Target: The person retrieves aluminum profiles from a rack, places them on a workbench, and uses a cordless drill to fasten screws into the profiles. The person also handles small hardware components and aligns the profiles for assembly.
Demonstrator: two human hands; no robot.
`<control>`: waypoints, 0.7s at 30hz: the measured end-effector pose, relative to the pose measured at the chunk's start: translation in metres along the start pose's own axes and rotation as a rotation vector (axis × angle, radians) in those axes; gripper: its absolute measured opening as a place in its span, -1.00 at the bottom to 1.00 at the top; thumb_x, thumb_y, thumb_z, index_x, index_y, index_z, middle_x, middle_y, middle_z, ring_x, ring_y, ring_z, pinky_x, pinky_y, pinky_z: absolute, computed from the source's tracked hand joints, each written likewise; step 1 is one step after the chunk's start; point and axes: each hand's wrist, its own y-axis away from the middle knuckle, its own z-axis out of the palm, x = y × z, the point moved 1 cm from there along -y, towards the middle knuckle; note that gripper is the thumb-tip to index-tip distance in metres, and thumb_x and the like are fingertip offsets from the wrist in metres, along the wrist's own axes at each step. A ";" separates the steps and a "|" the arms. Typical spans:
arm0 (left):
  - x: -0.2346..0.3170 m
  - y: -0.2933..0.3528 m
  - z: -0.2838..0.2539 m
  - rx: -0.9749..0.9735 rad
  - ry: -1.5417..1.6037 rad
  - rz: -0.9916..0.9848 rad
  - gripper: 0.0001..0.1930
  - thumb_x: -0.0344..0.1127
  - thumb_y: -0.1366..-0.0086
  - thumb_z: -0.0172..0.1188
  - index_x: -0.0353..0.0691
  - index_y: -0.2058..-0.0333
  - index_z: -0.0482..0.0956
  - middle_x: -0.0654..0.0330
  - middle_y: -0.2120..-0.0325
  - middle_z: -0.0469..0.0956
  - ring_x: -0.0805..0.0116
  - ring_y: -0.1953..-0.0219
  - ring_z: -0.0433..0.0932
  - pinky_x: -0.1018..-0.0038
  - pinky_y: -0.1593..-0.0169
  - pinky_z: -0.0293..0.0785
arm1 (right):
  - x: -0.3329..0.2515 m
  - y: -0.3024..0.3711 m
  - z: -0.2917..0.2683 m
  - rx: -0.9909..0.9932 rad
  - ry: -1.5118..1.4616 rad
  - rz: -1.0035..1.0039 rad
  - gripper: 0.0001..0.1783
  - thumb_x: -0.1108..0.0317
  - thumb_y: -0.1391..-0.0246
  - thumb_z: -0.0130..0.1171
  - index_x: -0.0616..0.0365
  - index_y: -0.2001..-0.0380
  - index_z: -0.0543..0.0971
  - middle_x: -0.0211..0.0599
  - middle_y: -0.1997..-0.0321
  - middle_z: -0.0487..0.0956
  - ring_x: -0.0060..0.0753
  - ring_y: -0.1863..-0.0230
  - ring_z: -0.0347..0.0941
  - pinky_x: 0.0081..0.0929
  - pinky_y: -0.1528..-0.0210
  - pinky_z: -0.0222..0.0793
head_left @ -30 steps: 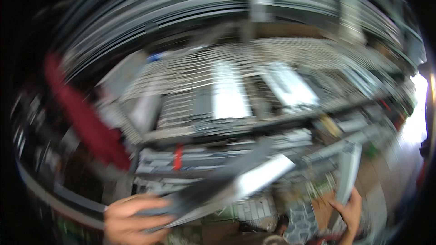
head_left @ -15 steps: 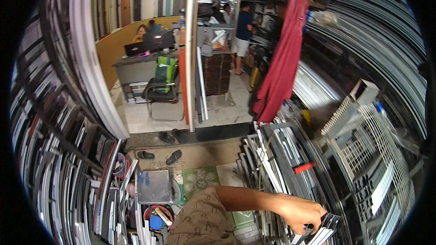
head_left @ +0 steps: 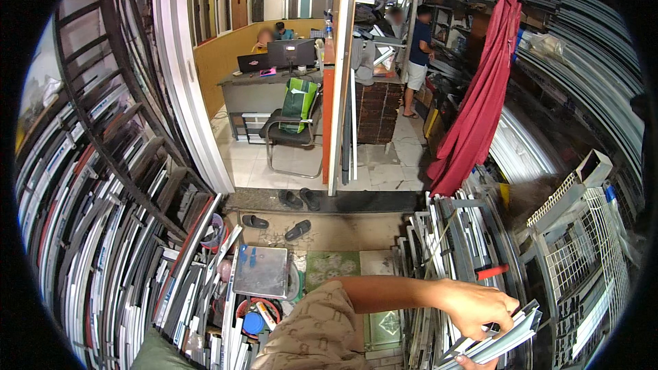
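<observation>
My left arm, in a patterned brown sleeve, reaches across to the lower right. With curled fingers, my left hand [head_left: 476, 310] grips the upper side of several light metal profiles [head_left: 504, 342] with hollow, channelled ends. They slant up to the right, and their lower part runs out of the picture. Only part of my right hand [head_left: 476, 363] shows at the bottom edge, its fingers against the underside of the same profiles. The rest of that hand is cut off.
Racks of long profiles [head_left: 103, 281] line the left, with a dark ladder [head_left: 103, 140] against them. More profiles [head_left: 439, 247] stand ahead of my hands, by a white wire rack [head_left: 572, 253]. A red cloth [head_left: 476, 96] hangs beyond. Sandals [head_left: 298, 231] lie by the doorway; people are inside.
The view has turned to the left, so the surroundings sit farther right. The profiles in my hands have tilted and show more of their length; more of my right hand has come into view.
</observation>
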 end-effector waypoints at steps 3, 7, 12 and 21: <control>-0.004 -0.002 -0.002 0.027 0.011 -0.029 -0.70 -0.39 -0.10 0.42 -0.27 0.19 0.59 -0.06 0.17 0.43 -0.11 0.07 0.52 0.08 0.05 0.48 | -0.015 -0.002 0.005 -0.009 -0.078 0.054 0.12 0.43 0.12 0.68 0.32 -0.48 0.29 -0.01 -0.46 0.43 -0.17 -0.42 0.35 -0.21 -0.50 0.24; -0.008 -0.003 -0.008 0.055 0.041 -0.054 -0.70 -0.40 -0.08 0.39 -0.25 0.18 0.57 -0.02 0.16 0.42 -0.08 0.04 0.50 0.10 0.02 0.46 | -0.021 -0.003 0.008 0.009 0.026 -0.023 0.17 0.38 0.06 0.66 0.30 -0.54 0.19 0.06 -0.54 0.31 -0.10 -0.50 0.25 -0.19 -0.54 0.16; -0.015 -0.007 -0.009 0.086 0.058 -0.098 -0.67 -0.44 -0.06 0.34 -0.23 0.15 0.57 -0.01 0.09 0.40 -0.07 -0.02 0.49 0.12 -0.04 0.46 | 0.028 -0.013 0.005 0.016 -0.110 0.070 0.13 0.35 -0.02 0.63 0.27 -0.54 0.16 0.01 -0.52 0.33 -0.11 -0.47 0.27 -0.19 -0.43 0.32; -0.033 -0.045 0.011 0.086 0.132 -0.159 -0.56 -0.50 -0.14 0.32 -0.22 -0.05 0.57 -0.07 -0.10 0.37 -0.10 -0.19 0.44 0.14 -0.24 0.42 | 0.075 -0.014 0.007 0.282 -0.126 -0.084 0.05 0.27 0.03 0.67 0.34 -0.43 0.29 0.16 -0.32 0.50 -0.08 -0.29 0.49 -0.15 -0.31 0.49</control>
